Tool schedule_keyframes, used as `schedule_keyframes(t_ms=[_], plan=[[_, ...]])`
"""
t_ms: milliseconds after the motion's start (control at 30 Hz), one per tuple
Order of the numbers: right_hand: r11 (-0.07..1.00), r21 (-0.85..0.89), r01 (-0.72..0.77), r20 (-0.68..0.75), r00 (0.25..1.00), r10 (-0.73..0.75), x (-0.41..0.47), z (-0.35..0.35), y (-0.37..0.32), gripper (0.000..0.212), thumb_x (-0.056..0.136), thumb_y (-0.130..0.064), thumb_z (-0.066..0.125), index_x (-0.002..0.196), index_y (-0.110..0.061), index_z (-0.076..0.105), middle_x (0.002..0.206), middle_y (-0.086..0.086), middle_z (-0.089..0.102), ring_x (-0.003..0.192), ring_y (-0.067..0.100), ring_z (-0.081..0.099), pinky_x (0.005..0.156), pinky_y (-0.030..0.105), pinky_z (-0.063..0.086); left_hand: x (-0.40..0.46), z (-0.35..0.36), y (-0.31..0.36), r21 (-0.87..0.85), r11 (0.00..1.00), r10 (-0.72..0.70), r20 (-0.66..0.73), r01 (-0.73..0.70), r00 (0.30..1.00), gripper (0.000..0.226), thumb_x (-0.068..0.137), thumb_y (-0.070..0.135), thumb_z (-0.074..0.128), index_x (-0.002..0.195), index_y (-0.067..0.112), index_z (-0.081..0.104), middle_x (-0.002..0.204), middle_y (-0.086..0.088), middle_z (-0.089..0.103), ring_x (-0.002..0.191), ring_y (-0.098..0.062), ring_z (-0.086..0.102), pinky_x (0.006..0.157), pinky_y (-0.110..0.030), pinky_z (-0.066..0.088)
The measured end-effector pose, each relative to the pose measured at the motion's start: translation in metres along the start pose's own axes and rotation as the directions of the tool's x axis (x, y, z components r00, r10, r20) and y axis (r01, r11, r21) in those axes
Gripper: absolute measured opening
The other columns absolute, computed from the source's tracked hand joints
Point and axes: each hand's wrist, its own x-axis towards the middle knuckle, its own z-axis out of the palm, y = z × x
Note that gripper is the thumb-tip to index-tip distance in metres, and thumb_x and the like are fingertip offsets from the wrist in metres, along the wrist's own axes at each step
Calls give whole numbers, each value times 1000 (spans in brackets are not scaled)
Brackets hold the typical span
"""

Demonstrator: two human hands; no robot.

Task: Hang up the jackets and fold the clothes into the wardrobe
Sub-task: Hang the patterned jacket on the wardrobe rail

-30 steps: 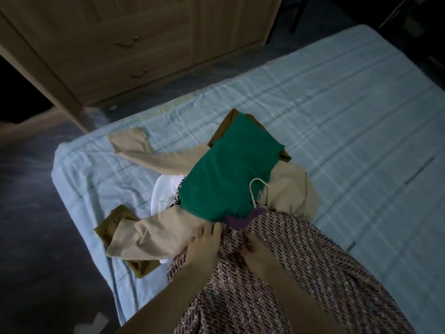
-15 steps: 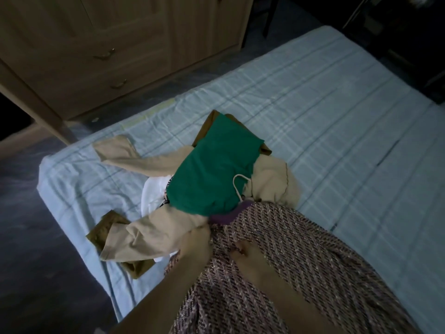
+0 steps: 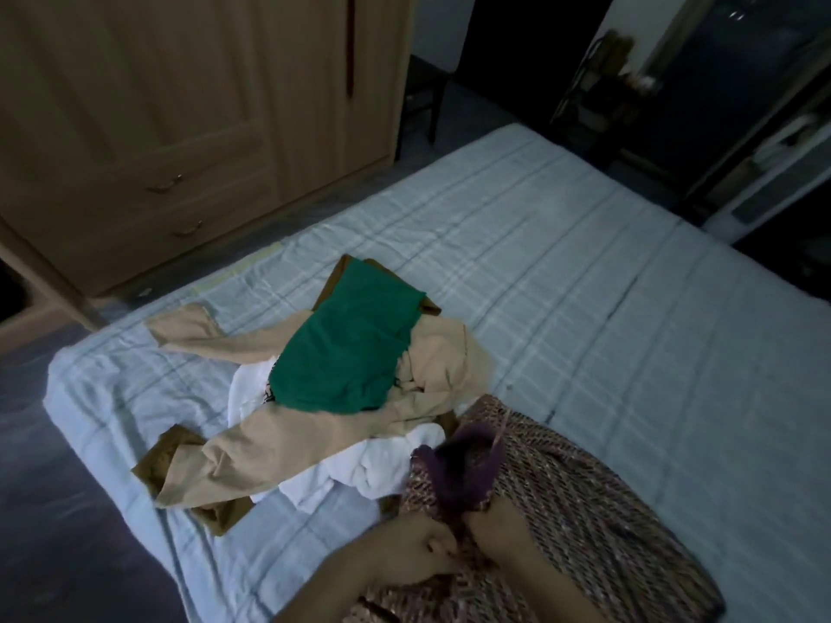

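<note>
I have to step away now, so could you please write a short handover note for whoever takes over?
Left hand and right hand both grip the tweed jacket at its purple-lined collar, on the bed. Green garment, beige garment and white garment lie piled beside it, unfolded. The wardrobe doors are closed. Nothing visibly put away yet; all hanging and folding remains.
</note>
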Motion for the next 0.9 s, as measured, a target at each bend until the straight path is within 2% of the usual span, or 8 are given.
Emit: schedule_keyframes(t_ms=[67,233,367,467,567,667,733,900], plan=[[998,56,5,-38,999,-2,-19,-23,20,25,76,-28,65,99,-18,68,97,8,71,95,28,65,75,30,48,-4,3,24,22,999,47,-21,-46,999,25,96,4,49,114,0,67,108,-6,70,80,25,53,78,1,35],[984,47,174,-37,984,-172,-91,-100,51,22,77,-24,66,96,-34,65,94,-9,70,84,7,63,76,27,48,11,-3,105,167,974,204,-333,-155,920,25,92,11,47,111,14,63,111,-5,65,103,-21,60,83,-25,44],[948,45,316,-21,949,-315,-163,-166,86,30,71,-29,66,100,-35,71,102,-24,69,98,-9,59,94,27,46,28,2,161,360,905,321,-225,-227,920,61,90,8,50,147,20,33,148,-8,33,134,-28,36,106,-36,36],[937,79,339,-27,941,-338,-220,-218,106,34,79,-10,68,99,-37,69,96,-33,66,94,-20,55,88,13,43,37,8,198,583,736,473,-81,-343,877,57,98,17,47,150,26,26,157,-4,21,146,-23,14,118,-45,18],[919,-21,395,-59,917,-395,-262,-255,126,41,78,-2,63,112,-26,68,108,-13,70,102,2,62,91,19,47,32,18,246,598,672,545,-2,-436,838,25,99,27,48,124,31,43,125,10,50,130,-12,36,119,-48,10],[899,-119,422,-115,893,-434,-292,-276,142,41,79,-9,63,115,-27,66,108,-16,69,100,-2,62,89,18,47,19,21,287,649,579,585,91,-493,806,15,96,24,46,95,34,35,80,16,44,80,-9,45,102,-44,35],[879,-232,417,-171,872,-459,-306,-285,150,33,82,-15,63,111,-32,65,103,-19,68,92,-11,59,79,10,44,6,19,304,660,546,570,158,-515,807,8,99,31,43,95,35,37,85,13,51,79,-14,50,79,-40,44],[826,-505,251,-432,755,-494,-323,-298,158,20,91,-38,54,110,-40,47,103,-16,62,94,7,59,76,30,48,-31,9,350,702,451,656,158,-551,738,14,102,40,40,105,29,46,103,6,61,96,-15,56,77,-37,44]])
